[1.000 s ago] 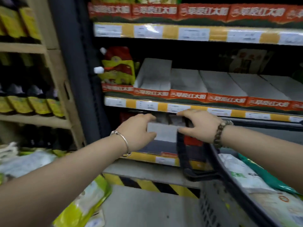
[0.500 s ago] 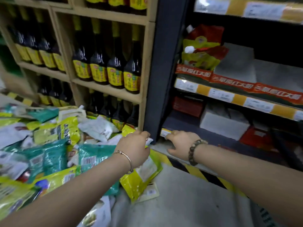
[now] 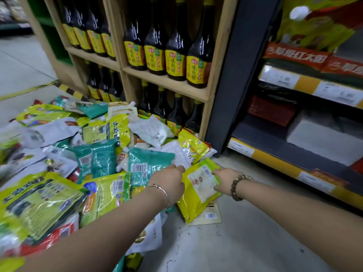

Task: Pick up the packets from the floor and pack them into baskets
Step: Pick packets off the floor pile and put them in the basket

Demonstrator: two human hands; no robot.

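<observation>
View has swung left and down since 1 s ago, off the metal shelf (image 3: 306, 146) and onto the pile of packets (image 3: 102, 154) on the floor (image 3: 245, 232) in front of the wooden rack of dark bottles (image 3: 176, 55). Right grip (image 3: 224, 180) was resting on the shelf's bottom ledge 0.5 s ago; it now pinches the right edge of the yellow-green packet (image 3: 196, 201). Left grip (image 3: 169, 183) stays curled on that packet's left edge. The packet sits at the right rim of the pile, lying over a flat beige packet (image 3: 210, 215) on the floor.
</observation>
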